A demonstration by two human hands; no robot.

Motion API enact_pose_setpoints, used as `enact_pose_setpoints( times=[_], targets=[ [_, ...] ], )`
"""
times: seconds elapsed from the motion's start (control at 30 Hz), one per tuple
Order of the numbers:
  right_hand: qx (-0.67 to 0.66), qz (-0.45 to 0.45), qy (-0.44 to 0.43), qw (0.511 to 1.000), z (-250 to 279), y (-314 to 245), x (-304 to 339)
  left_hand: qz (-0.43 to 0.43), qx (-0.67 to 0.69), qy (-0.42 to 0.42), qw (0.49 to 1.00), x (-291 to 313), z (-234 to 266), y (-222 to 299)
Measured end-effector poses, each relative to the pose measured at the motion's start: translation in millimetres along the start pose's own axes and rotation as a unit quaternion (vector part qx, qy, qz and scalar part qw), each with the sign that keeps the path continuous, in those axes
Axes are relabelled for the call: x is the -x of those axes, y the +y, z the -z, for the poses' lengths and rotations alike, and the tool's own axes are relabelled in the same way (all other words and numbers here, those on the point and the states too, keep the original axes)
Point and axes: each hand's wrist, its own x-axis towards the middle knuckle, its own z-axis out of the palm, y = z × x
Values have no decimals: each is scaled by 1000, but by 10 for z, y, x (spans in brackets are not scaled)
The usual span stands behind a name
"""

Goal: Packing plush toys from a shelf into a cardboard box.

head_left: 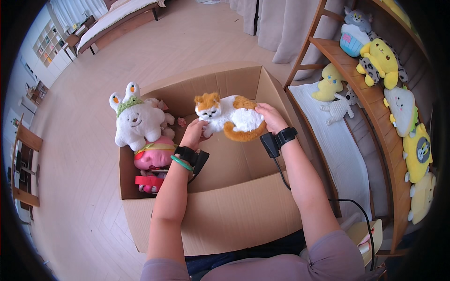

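Note:
An orange and white plush cat (234, 112) lies stretched between my hands, above a large open cardboard box (220, 210). My left hand (196, 132) grips it below the head, by the front paws. At its rear end, my right hand (271, 117) is closed on the body. Along the box's left side sit a white plush toy (136, 122) with a green top and two ear-like shapes, a pink plush (153, 154), and a red and pink item (149, 181) partly hidden by my left forearm.
To the right stands a wooden shelf (349, 58) with several plush toys, among them a yellow one (382, 61) and a sandwich-shaped one (402, 110). A yellow plush (329, 83) and a striped plush (338, 110) lie on the lower level. A black cable (358, 204) curves beside my right arm.

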Motion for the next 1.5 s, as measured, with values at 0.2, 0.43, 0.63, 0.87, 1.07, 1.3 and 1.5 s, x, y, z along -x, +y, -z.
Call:
enact_pose_setpoints(
  times=[0.2,0.43,0.63,0.87,1.07,1.3,1.5],
  targets=[
    [-15,-11,-5,1000,-29,-42,16,4,-10,-4,1000,23,-9,24],
    [-16,-9,-18,1000,-16,-46,6,13,-20,-4,1000,44,-35,48],
    [-11,-13,-21,1000,-10,-42,6,17,-39,-4,999,31,-24,37],
    [-4,-20,-5,1000,-5,-25,-16,23,-37,-9,999,33,-26,35],
    [-18,-16,6,1000,22,14,-48,25,-47,-7,999,46,-19,32],
    [-24,-9,-12,1000,51,36,-67,15,-46,-5,999,44,-16,29],
    [-68,0,-55,996,40,3,-38,16,-44,-2,999,49,-19,29]
  ],
)
